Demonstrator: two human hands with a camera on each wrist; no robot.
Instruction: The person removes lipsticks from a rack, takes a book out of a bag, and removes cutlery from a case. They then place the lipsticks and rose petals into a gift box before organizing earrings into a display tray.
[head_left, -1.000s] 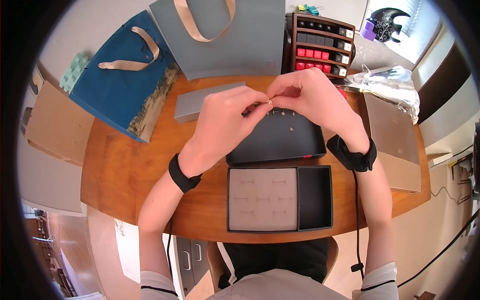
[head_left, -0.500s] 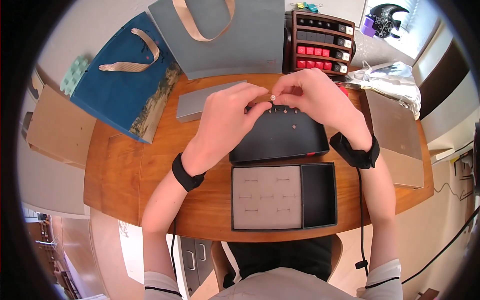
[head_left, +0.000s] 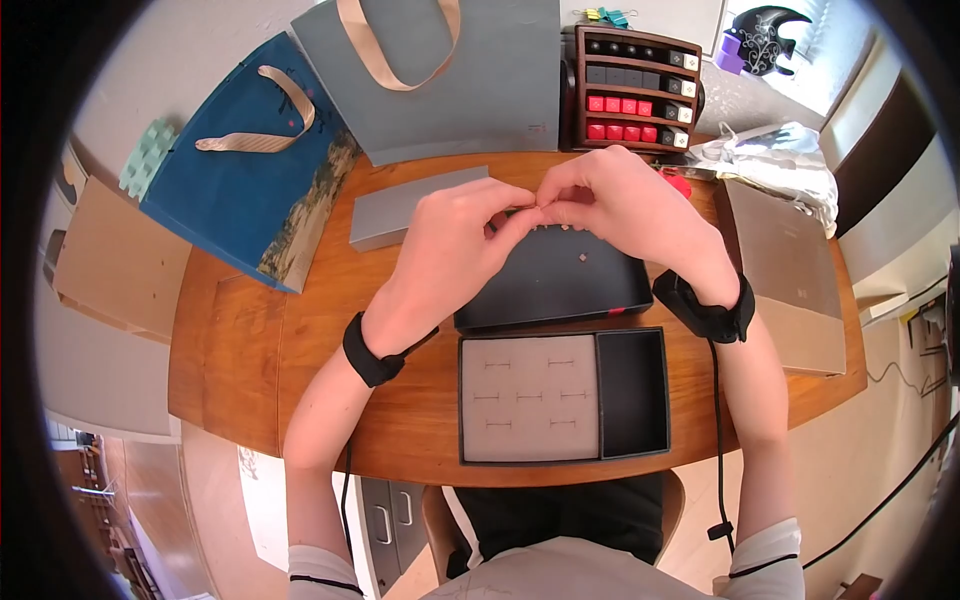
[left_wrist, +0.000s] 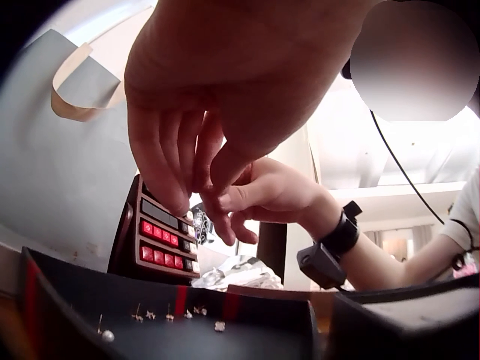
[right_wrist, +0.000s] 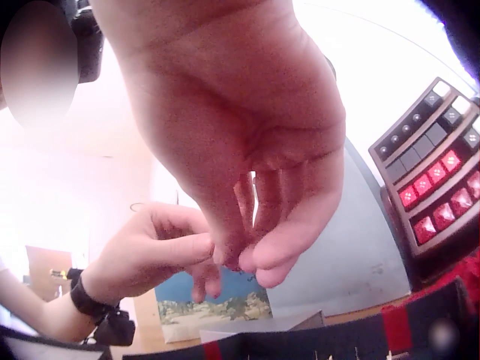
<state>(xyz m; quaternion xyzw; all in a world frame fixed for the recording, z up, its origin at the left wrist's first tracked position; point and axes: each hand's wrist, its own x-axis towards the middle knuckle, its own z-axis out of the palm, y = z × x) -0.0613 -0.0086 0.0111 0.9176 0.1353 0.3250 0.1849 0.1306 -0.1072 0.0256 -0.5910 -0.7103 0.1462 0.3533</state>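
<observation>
Over the far edge of a shallow black box lid (head_left: 540, 290), my left hand (head_left: 440, 235) and right hand (head_left: 635, 210) meet fingertip to fingertip. Thumb and forefinger of each pinch a tiny earring, now hidden between them. Several small stud earrings lie in the lid, among them a flower-shaped stud (left_wrist: 220, 326) and a pearl stud (left_wrist: 109, 336) in the left wrist view. Nearer the body stands an open black jewellery box (head_left: 632, 400). Its left part holds a grey slotted pad (head_left: 530, 425) with nothing in the slits.
Behind the left hand lies a flat grey box (head_left: 385, 220). A blue paper bag (head_left: 220, 180) and a large grey bag (head_left: 460, 120) stand at the back. A wooden rack (head_left: 635, 120) with red and black pieces and a brown box (head_left: 785, 250) are to the right.
Half a second ago the fingertips were apart, with a round, pearl-like earring showing in the right hand. The hands have come together again and cover it.
</observation>
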